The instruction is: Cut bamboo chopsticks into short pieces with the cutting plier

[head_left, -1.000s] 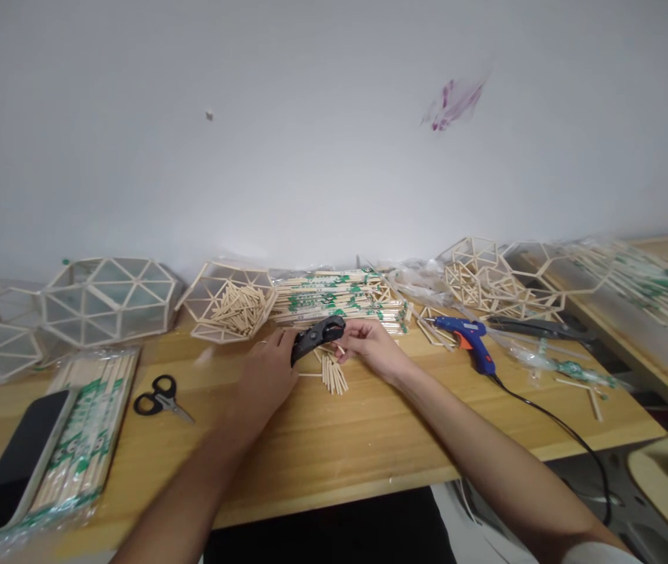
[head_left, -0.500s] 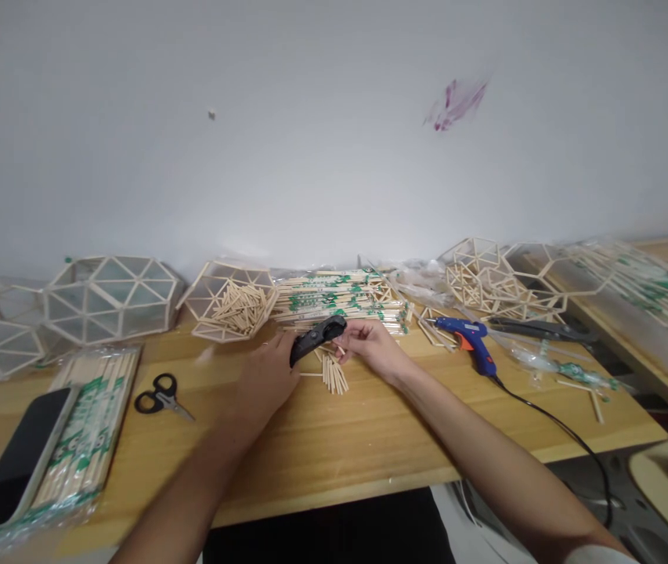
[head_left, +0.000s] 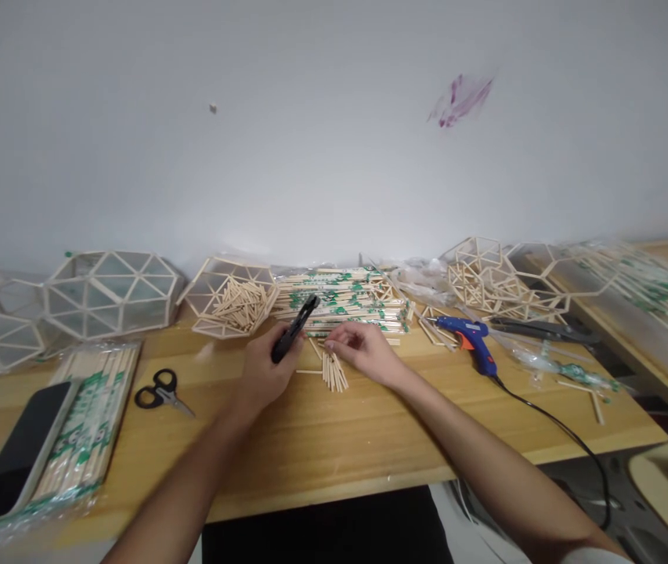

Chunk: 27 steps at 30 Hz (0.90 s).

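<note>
The left hand (head_left: 266, 368) is grasping a black hand tool (head_left: 294, 330), which is slanting up over the table (head_left: 334, 462) before the wrapped chopsticks (head_left: 345, 291). The right hand (head_left: 362, 352) is curling its fingers at the top of a fan of short wooden sticks (head_left: 334, 374); whether it is pinching one, I cannot tell. Black-handled scissors (head_left: 163, 392) are lying to the left, and a blue glue gun (head_left: 474, 341) is resting to the right.

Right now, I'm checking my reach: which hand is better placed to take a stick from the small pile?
Probably the right hand: its fingertips are by the small pile, while the left hand grips the black tool. Whether the right pinches anything is unclear.
</note>
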Available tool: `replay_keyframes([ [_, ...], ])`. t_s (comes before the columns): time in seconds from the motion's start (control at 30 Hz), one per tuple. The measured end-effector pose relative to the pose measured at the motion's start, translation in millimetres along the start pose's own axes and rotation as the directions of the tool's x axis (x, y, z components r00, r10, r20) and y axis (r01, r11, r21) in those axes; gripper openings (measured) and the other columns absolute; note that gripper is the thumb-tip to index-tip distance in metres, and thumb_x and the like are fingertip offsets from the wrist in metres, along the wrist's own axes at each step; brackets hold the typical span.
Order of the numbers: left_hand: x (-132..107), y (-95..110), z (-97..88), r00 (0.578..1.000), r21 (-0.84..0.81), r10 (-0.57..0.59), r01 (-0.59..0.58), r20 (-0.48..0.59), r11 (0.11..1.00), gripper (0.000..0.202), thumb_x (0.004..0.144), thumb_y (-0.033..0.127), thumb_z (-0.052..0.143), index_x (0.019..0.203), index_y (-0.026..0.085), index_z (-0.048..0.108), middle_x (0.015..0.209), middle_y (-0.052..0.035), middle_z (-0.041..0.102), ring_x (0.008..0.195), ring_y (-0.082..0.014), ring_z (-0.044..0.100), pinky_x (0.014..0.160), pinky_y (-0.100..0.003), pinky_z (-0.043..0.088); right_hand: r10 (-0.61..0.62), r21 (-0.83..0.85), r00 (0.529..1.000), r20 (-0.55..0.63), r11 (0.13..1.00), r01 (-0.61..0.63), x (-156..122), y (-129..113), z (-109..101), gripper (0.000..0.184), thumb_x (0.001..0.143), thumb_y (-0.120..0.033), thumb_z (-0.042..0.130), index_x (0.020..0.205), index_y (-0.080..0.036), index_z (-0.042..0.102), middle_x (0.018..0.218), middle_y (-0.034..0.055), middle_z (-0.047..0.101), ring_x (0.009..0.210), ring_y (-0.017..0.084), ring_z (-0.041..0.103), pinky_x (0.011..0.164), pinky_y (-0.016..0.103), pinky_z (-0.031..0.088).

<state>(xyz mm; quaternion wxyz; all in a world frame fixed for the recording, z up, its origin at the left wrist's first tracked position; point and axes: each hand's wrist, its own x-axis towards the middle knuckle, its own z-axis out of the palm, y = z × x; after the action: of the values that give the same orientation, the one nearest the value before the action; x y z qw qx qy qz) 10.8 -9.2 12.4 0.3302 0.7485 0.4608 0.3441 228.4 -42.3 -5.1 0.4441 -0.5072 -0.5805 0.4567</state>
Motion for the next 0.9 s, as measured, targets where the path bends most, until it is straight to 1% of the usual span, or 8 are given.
replay_keyframes([
  [0.1, -1, 0, 1.0, 0.999, -0.138, -0.035, 0.037, 0.023, 0.99, 0.031, 0.093, 0.04, 0.058, 0.108, 0.016, 0.073, 0.068, 0.0019, 0.062, 0.061, -0.0124, 0.055, 0.062, -0.024, 0.044, -0.04, -0.169, 0.999, 0.017, 0.985, 0.043, -2, 1, 1, 0.027, 0.088, -0.045, 0.071, 0.081, -0.018, 0.072, 0.063, -0.0009, 0.063, 0.055, 0.012, 0.049, 0.054, 0.024, 0.036],
  [0.17, -2, -1, 1.6, 0.999, -0.171, -0.044, 0.049, 0.032, 0.984, 0.036, 0.093, 0.04, 0.059, 0.114, 0.015, 0.073, 0.064, 0.0028, 0.059, 0.058, -0.0118, 0.054, 0.059, -0.023, 0.043, -0.07, -0.253, 0.997, 0.029, 0.965, 0.075, -3, 1, 1, 0.027, 0.09, -0.043, 0.069, 0.078, -0.018, 0.07, 0.061, -0.0015, 0.062, 0.054, 0.012, 0.049, 0.055, 0.025, 0.035],
  [0.3, -1, -2, 1.6, 1.0, -0.113, -0.024, 0.025, 0.007, 0.993, 0.039, 0.092, 0.04, 0.061, 0.119, 0.015, 0.074, 0.061, 0.0041, 0.055, 0.054, -0.0107, 0.049, 0.055, -0.022, 0.04, -0.141, -0.393, 0.988, 0.062, 0.907, 0.154, -5, 2, 1, 0.029, 0.093, -0.039, 0.068, 0.074, -0.019, 0.067, 0.062, -0.0013, 0.061, 0.056, 0.012, 0.05, 0.058, 0.025, 0.035],
  [0.47, -1, -2, 2.4, 1.0, -0.027, 0.013, -0.013, -0.012, 1.0, 0.037, 0.092, 0.041, 0.06, 0.115, 0.016, 0.076, 0.067, 0.0022, 0.06, 0.06, -0.0114, 0.052, 0.058, -0.022, 0.042, -0.217, -0.506, 0.97, 0.112, 0.827, 0.244, -3, 6, 0, 0.029, 0.094, -0.036, 0.067, 0.072, -0.018, 0.066, 0.068, 0.0014, 0.062, 0.063, 0.014, 0.053, 0.062, 0.026, 0.034],
  [0.6, -2, -2, 3.6, 0.999, -0.008, 0.024, -0.024, -0.03, 1.0, 0.035, 0.092, 0.04, 0.061, 0.112, 0.016, 0.076, 0.075, 0.0005, 0.068, 0.068, -0.0133, 0.06, 0.065, -0.023, 0.047, -0.241, -0.513, 0.964, 0.113, 0.816, 0.264, -3, 1, 0, 0.025, 0.096, -0.034, 0.063, 0.077, -0.018, 0.069, 0.071, 0.0032, 0.064, 0.067, 0.016, 0.057, 0.064, 0.027, 0.037],
  [0.7, -2, -2, 4.1, 0.999, 0.0, 0.009, -0.009, -0.05, 1.0, 0.035, 0.091, 0.038, 0.061, 0.114, 0.017, 0.076, 0.086, -0.0011, 0.074, 0.075, -0.0153, 0.066, 0.071, -0.024, 0.051, -0.26, -0.438, 0.955, 0.141, 0.849, 0.296, -6, -8, 0, 0.016, 0.094, -0.03, 0.063, 0.09, -0.019, 0.072, 0.08, 0.0047, 0.069, 0.071, 0.017, 0.06, 0.067, 0.028, 0.041],
  [0.77, -2, -1, 4.5, 0.998, 0.018, 0.021, -0.02, -0.066, 1.0, 0.034, 0.09, 0.035, 0.061, 0.115, 0.017, 0.075, 0.096, -0.0031, 0.077, 0.083, -0.0175, 0.07, 0.078, -0.025, 0.053, -0.244, -0.378, 0.954, 0.173, 0.878, 0.293, -9, -13, 2, 0.014, 0.092, -0.03, 0.065, 0.095, -0.019, 0.072, 0.083, 0.0043, 0.071, 0.069, 0.016, 0.06, 0.066, 0.027, 0.042],
  [0.9, -4, -3, 6.6, 0.995, 0.087, 0.076, -0.07, -0.068, 0.994, 0.035, 0.088, 0.028, 0.062, 0.119, 0.018, 0.074, 0.103, -0.004, 0.079, 0.087, -0.0187, 0.072, 0.085, -0.027, 0.054, -0.167, -0.303, 0.971, 0.17, 0.929, 0.213, -11, -13, 6, 0.024, 0.094, -0.039, 0.064, 0.086, -0.018, 0.071, 0.066, -0.001, 0.062, 0.056, 0.012, 0.051, 0.056, 0.024, 0.036],
])
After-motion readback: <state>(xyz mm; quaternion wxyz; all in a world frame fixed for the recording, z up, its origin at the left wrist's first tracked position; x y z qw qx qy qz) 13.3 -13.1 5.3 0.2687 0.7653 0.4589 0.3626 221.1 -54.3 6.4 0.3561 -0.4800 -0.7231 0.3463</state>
